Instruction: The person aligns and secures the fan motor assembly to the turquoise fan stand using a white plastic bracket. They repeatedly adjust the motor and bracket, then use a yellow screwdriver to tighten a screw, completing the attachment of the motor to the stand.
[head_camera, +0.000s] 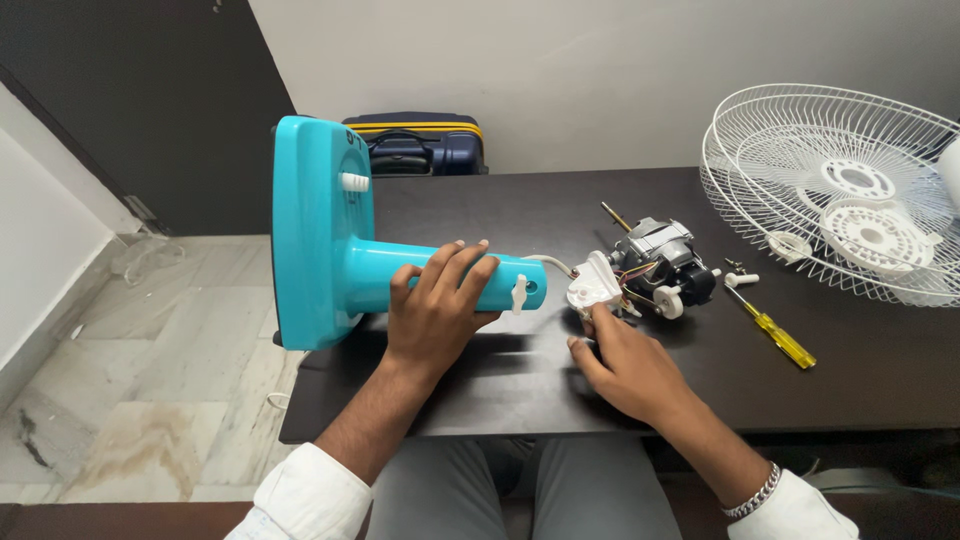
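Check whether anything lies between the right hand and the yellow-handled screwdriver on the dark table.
Nothing visible blocks it. Bare dark table lies between the right hand and the yellow-handled screwdriver; the grey fan motor sits farther back.

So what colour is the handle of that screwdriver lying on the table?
The screwdriver has a clear yellow handle, seen in the head view, right of the motor.
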